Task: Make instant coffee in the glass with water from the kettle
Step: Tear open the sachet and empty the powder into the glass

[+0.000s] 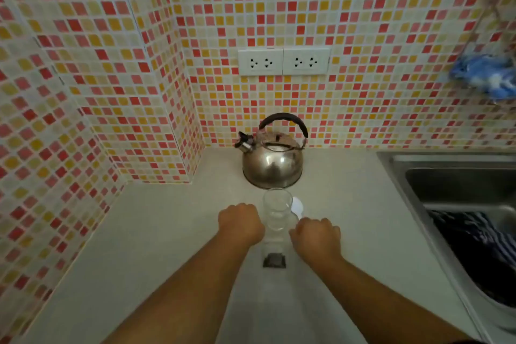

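A clear empty glass [277,208] stands on the pale counter [167,232], just in front of a steel kettle [272,160] with a black handle. A white plastic spoon [296,207] lies to the right of the glass. In front of the glass lies a pale coffee sachet [274,253] with a dark end. My left hand [241,223] rests as a fist to the left of the glass. My right hand [317,239] rests as a fist to the right, close to the spoon's handle. Neither hand holds anything that I can see.
A steel sink [458,184] with a dark striped cloth [474,248] in it lies to the right. Mosaic-tiled walls close the counter at the back and left, with a protruding tiled column. Two wall sockets [283,61] sit above the kettle. A blue cloth [485,75] hangs at upper right.
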